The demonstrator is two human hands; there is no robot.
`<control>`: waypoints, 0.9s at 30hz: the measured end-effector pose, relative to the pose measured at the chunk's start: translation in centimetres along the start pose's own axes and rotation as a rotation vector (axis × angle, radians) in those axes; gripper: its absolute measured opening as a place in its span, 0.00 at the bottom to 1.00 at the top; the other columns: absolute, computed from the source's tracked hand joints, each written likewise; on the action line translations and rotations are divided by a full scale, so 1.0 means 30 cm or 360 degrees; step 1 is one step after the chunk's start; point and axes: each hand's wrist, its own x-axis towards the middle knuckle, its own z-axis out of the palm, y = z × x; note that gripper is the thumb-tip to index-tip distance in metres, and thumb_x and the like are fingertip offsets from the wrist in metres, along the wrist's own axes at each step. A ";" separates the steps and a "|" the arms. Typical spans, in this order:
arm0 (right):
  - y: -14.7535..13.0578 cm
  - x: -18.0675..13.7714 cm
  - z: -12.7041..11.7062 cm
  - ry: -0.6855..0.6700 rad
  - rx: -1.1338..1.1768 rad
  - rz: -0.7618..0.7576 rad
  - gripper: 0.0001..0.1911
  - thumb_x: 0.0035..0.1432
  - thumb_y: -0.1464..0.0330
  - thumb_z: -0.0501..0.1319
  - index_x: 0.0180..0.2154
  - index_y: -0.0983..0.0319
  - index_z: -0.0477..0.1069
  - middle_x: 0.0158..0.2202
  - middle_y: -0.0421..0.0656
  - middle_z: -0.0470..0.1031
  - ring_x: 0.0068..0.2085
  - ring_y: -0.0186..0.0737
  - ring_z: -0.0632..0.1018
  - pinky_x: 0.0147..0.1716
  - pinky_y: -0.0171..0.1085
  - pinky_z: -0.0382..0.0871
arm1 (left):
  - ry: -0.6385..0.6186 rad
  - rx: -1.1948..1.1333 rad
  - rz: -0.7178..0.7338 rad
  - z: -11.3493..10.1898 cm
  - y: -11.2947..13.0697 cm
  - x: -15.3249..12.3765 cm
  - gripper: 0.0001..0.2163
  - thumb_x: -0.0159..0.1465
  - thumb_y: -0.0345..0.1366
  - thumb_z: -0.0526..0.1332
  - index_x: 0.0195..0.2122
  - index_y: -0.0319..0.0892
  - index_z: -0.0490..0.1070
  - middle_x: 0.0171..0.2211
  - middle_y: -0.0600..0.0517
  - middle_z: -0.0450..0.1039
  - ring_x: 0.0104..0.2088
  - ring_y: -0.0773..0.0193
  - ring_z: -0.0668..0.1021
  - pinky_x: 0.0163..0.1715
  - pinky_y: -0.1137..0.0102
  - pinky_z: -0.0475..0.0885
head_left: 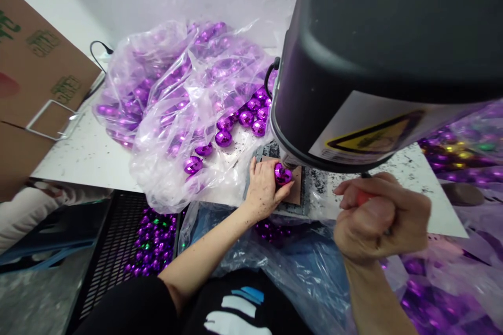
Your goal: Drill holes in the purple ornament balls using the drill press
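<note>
My left hand [262, 189] is closed around a shiny purple faceted ball [282, 174], thumb on the near side. The ball sits over a brown board [294, 193] on the metal base of what looks like a bench drill press. The press's black housing [365, 52], with a yellow warning label, looms above and hides the tool's tip. To the right, my right hand [381, 217] is wrapped around a lever handle with a red knob [364, 197], below the housing's edge. Dark shavings lie around the base.
Behind my left hand, a clear plastic bag [168, 131] spills purple balls [223, 138] onto the white table [98, 162]. Below is a black crate [106, 241] with purple and green pieces. A cardboard box [43, 73] stands left; more bagged balls [440, 298] lie right.
</note>
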 end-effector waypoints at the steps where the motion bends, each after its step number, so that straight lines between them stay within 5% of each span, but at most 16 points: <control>1: 0.002 -0.003 0.004 0.0015 0.0008 -0.0002 0.07 0.58 0.70 0.56 0.32 0.64 0.72 0.19 0.38 0.62 0.22 0.29 0.65 0.21 0.34 0.63 | 0.0002 -0.0012 0.0001 -0.001 0.001 0.001 0.18 0.65 0.42 0.63 0.52 0.41 0.63 0.47 0.44 0.73 0.52 0.51 0.74 0.64 0.47 0.58; 16: 0.074 -0.067 0.018 0.0079 0.0036 -0.0054 0.09 0.56 0.67 0.55 0.29 0.63 0.71 0.18 0.39 0.61 0.20 0.31 0.67 0.18 0.33 0.64 | -0.0010 -0.0009 -0.0028 0.003 -0.001 -0.004 0.19 0.64 0.42 0.64 0.53 0.41 0.64 0.49 0.43 0.73 0.53 0.50 0.74 0.64 0.48 0.58; 22: -0.048 0.139 -0.001 -0.0075 -0.0218 0.0167 0.14 0.63 0.64 0.56 0.31 0.66 0.74 0.19 0.39 0.63 0.20 0.29 0.69 0.19 0.31 0.59 | 0.0000 -0.0009 0.0023 0.001 -0.001 0.002 0.19 0.64 0.42 0.63 0.52 0.41 0.64 0.49 0.43 0.72 0.53 0.51 0.73 0.65 0.48 0.56; 27: -0.079 0.283 0.044 -0.0055 -0.0226 0.0416 0.26 0.62 0.52 0.56 0.23 0.67 0.67 0.18 0.38 0.59 0.19 0.24 0.63 0.17 0.30 0.53 | 0.0013 -0.0106 0.0026 -0.014 -0.007 -0.004 0.20 0.65 0.42 0.64 0.54 0.42 0.62 0.48 0.45 0.72 0.53 0.53 0.73 0.67 0.46 0.51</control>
